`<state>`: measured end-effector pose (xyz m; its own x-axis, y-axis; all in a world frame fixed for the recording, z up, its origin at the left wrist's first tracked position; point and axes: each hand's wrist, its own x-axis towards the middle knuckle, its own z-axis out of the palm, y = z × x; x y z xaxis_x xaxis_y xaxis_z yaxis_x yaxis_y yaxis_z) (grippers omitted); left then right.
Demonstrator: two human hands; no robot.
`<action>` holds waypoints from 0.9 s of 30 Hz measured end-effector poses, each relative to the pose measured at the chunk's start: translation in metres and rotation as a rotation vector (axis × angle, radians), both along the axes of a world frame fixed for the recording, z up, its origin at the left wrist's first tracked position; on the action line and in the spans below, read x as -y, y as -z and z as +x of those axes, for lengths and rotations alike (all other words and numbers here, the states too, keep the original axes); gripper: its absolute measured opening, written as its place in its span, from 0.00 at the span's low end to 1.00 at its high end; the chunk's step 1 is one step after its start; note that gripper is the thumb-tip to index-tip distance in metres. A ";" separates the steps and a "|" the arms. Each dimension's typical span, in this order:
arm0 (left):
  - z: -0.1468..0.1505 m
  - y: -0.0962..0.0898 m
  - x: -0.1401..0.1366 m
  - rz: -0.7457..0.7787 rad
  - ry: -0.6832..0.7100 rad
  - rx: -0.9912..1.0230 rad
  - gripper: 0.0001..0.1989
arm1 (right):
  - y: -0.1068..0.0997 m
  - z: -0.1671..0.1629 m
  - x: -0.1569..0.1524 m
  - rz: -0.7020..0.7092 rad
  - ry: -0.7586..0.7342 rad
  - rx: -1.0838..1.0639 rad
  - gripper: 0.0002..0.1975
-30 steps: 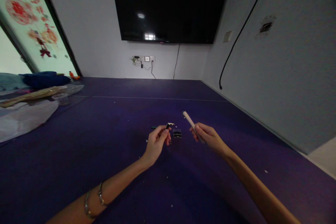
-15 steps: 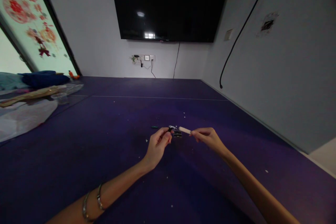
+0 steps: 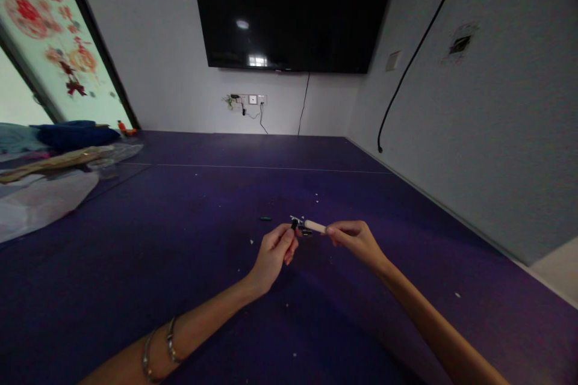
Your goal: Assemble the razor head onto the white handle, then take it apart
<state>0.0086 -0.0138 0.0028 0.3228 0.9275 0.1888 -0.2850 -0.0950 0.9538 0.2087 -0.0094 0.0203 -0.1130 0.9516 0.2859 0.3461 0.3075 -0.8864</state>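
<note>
Between its thumb and fingers my left hand (image 3: 276, 251) pinches a small black piece (image 3: 294, 224), too small to name for certain. My right hand (image 3: 354, 237) grips one end of a short pale stick with a rounded tip (image 3: 315, 227). The stick points left, its tip close to the black piece; whether they touch I cannot tell. Just beyond and below the tip, a small dark object with light marks (image 3: 306, 233) lies on the purple surface (image 3: 189, 289), partly covered by the stick. White bits (image 3: 297, 218) show behind the fingers.
A thin dark green piece (image 3: 266, 218) lies left of the hands, and white scraps (image 3: 251, 242) are scattered about. Plastic sheeting (image 3: 49, 201) and folded blue cloth (image 3: 76, 134) are piled at far left. A black cable (image 3: 418, 51) hangs along the right wall, and a television (image 3: 293, 12) hangs ahead.
My right hand has brought the stick slightly left and down, nearer the black piece. The black piece now stands more upright in my left hand, which has turned a little.
</note>
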 end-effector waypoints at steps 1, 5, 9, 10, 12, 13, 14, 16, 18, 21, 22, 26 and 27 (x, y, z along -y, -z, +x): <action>0.001 0.001 0.002 -0.062 0.077 0.039 0.15 | 0.000 -0.002 0.001 -0.001 -0.017 -0.006 0.15; 0.002 -0.002 0.011 -0.286 0.313 0.202 0.13 | 0.004 -0.001 -0.002 -0.014 -0.027 -0.004 0.15; 0.001 -0.006 0.014 -0.383 0.362 0.273 0.11 | 0.006 0.002 -0.004 -0.009 0.016 0.005 0.16; 0.001 -0.007 0.014 -0.393 0.366 0.276 0.11 | 0.005 0.001 -0.003 -0.005 0.017 0.002 0.15; 0.001 -0.007 0.014 -0.401 0.378 0.272 0.11 | 0.002 -0.003 0.000 0.000 0.003 -0.006 0.15; 0.002 -0.006 0.015 -0.396 0.388 0.266 0.11 | 0.001 -0.004 0.001 0.002 -0.006 -0.009 0.15; 0.002 -0.006 0.015 -0.386 0.398 0.259 0.12 | 0.001 -0.005 0.001 0.004 -0.015 -0.012 0.15; 0.002 -0.004 0.014 -0.346 0.402 0.238 0.12 | 0.004 -0.002 -0.002 0.004 -0.015 -0.011 0.15; 0.002 -0.003 0.011 -0.258 0.375 0.193 0.13 | 0.007 0.004 -0.006 -0.004 0.006 -0.002 0.16; 0.000 -0.003 0.006 -0.030 0.248 0.042 0.14 | 0.004 0.013 -0.009 -0.005 0.042 0.033 0.19; -0.001 -0.003 0.004 0.062 0.188 -0.024 0.14 | 0.000 0.016 -0.008 0.005 0.044 0.057 0.20; -0.005 -0.005 -0.003 0.338 0.010 -0.232 0.13 | -0.027 0.018 0.006 0.070 0.044 0.220 0.22; -0.006 -0.005 -0.005 0.365 -0.003 -0.263 0.13 | -0.034 0.016 0.011 0.095 0.044 0.267 0.21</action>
